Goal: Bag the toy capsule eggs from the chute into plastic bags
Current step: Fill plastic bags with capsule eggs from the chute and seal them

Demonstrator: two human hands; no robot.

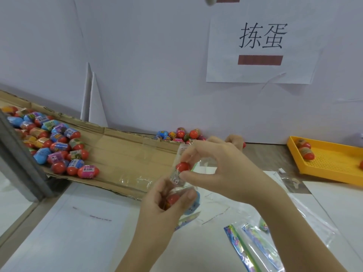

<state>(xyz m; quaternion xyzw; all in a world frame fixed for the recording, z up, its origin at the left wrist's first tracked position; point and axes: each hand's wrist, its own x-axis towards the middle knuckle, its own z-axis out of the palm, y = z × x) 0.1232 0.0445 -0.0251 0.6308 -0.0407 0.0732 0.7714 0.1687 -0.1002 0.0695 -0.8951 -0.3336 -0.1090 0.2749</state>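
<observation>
My left hand [163, 201] grips a clear plastic bag [191, 208] from below, with a red egg and a blue egg showing inside it. My right hand [218, 167] pinches a red-capped capsule egg [181, 169] between thumb and fingers, right above the bag's mouth. A cardboard chute [125, 152] slopes down from the left, with a heap of several colourful eggs [55, 142] on its upper part. A smaller cluster of eggs [180, 134] lies at the chute's lower end against the wall.
A yellow perforated tray [332, 161] at the right holds two eggs. Flat printed plastic bags [253, 246] lie on the white table near my right forearm. Another person's hand [234, 141] shows behind my right hand. A grey frame [21, 156] borders the chute at left.
</observation>
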